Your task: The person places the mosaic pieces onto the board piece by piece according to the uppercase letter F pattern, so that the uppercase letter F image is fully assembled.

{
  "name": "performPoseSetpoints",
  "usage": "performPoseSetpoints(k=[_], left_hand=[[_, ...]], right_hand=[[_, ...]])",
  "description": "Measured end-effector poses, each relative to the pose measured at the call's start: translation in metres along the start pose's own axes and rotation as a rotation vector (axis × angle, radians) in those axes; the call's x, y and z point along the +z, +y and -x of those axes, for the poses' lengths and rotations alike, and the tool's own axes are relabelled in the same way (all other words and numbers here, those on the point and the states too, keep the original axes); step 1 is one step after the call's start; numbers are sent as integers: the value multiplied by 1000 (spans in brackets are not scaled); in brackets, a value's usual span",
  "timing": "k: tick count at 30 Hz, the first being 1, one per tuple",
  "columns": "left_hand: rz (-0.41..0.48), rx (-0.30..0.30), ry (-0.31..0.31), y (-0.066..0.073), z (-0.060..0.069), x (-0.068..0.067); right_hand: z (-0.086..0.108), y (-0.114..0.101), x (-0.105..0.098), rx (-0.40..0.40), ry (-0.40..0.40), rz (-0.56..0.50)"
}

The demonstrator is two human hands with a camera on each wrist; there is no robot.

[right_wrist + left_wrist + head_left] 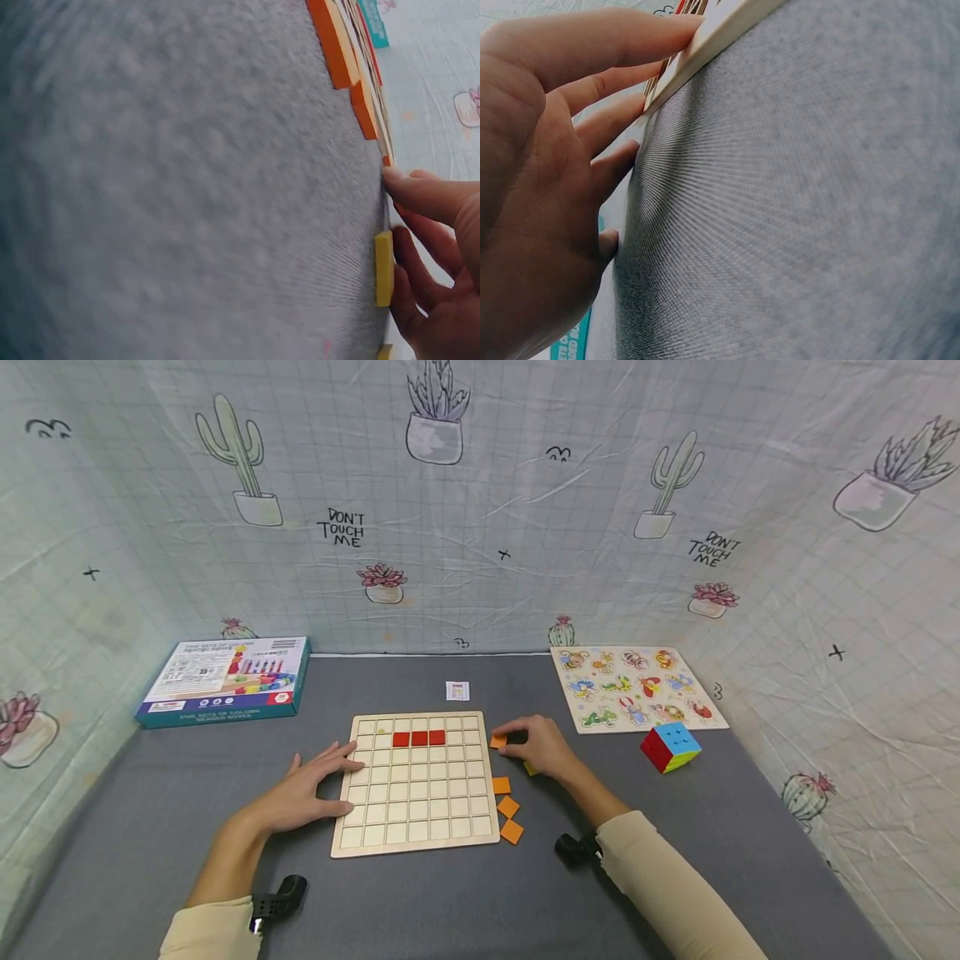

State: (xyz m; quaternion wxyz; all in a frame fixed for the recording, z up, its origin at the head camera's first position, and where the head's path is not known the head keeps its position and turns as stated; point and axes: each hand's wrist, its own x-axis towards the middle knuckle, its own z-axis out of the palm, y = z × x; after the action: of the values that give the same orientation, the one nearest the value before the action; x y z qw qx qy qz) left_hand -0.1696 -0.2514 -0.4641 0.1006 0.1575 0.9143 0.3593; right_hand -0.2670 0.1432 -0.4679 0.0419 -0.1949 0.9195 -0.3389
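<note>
A wooden grid board lies on the table, with a short row of red tiles in its upper squares. My left hand rests on the board's left edge, thumb and fingers spread and fairly straight; the left wrist view shows the thumb touching the board's rim. Just off the board's upper right corner, my right hand pinches an orange tile between thumb and fingers. A yellow tile stands near those fingers, mostly hidden under the hand in the head view.
Several orange tiles lie along the board's right side. A small printed card is behind the board. At back left lies a boxed set; at back right are a sticker-like picture board and a puzzle cube.
</note>
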Motion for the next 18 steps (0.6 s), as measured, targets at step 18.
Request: performPoseSetpoints(k=[18], left_hand=[[-1,0,4,0,0,0]], right_hand=[[-1,-1,-10,-27,-9,-51]])
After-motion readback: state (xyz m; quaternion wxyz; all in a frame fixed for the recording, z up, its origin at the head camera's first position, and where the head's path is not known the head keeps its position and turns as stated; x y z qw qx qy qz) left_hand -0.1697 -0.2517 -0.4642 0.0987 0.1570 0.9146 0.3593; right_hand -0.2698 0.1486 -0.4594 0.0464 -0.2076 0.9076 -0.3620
